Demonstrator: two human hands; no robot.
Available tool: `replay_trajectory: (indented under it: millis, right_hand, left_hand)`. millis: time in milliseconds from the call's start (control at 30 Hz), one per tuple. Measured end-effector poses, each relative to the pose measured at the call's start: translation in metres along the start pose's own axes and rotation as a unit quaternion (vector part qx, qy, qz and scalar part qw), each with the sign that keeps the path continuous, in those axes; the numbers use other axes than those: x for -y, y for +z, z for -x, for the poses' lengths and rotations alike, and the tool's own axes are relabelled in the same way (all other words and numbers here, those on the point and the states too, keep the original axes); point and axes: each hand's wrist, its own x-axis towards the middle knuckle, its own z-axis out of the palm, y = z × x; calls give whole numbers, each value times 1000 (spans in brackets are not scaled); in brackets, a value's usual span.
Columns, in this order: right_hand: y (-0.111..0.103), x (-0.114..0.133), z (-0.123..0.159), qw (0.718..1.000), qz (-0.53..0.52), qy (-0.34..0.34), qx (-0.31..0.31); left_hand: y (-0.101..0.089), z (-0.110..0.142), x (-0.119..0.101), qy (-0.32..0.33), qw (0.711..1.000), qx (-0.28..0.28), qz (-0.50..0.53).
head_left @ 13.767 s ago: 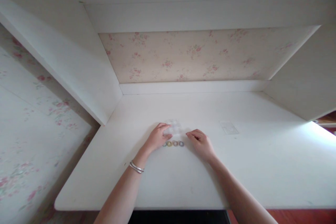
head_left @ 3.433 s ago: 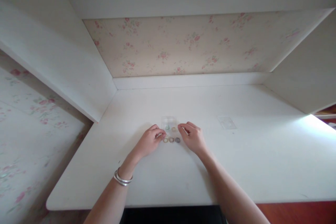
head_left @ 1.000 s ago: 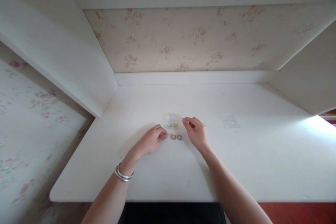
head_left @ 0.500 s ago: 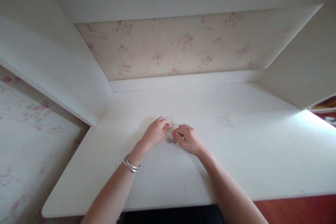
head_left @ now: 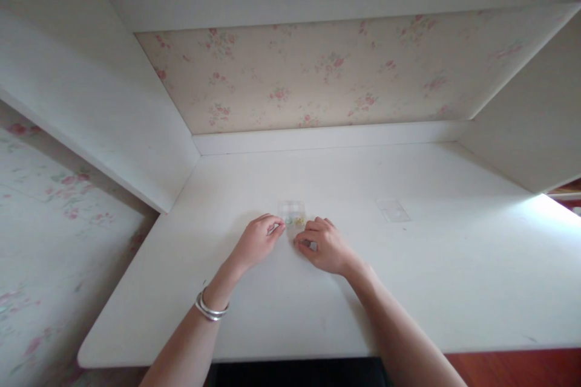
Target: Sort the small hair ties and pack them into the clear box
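Observation:
A small clear plastic box (head_left: 292, 208) with divisions lies on the white desktop between and just beyond my hands. At its near edge are a tiny yellow cluster (head_left: 299, 221) and a pale greenish bit (head_left: 289, 222), too small to name. My left hand (head_left: 259, 240) is closed, thumb and forefinger tips together beside the box's near left corner. Closer to me, my right hand (head_left: 325, 246) pinches with its fingertips low at the desktop, right of the left hand. Whatever either pinch holds is hidden or too small to make out.
A flat clear plastic piece (head_left: 393, 210), like a lid, lies to the right, with a tiny dark speck (head_left: 404, 229) near it. White panels (head_left: 521, 109) rise at both sides and the back of the desktop (head_left: 290, 314). A silver bangle (head_left: 211, 307) circles my left wrist.
My left hand has drawn back left, away from the yellow cluster. My right fingertips have lowered to where small round pieces lay, which no longer show. The view has shifted slightly.

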Motion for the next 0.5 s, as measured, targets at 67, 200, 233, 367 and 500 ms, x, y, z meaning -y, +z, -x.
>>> replay_trajectory:
  millis: [67,200,233,367,500]
  right_hand:
    - [2,2,-1,1000,11,-4,13]
    - [6,3,-2,999,34,-1,29]
    - [7,3,-2,999,39,1,30]
    - [9,2,-2,999,40,-3,27]
    - [11,2,-2,999,31,-8,23]
  left_hand:
    - [3,4,5,-9,1000,4,9]
    - [5,8,8,-2,1000,4,22]
    - [4,9,8,-1,1000,3,24]
    - [-1,10,8,-4,1000,0,18]
    - [-1,12,7,-7,1000,5,16]
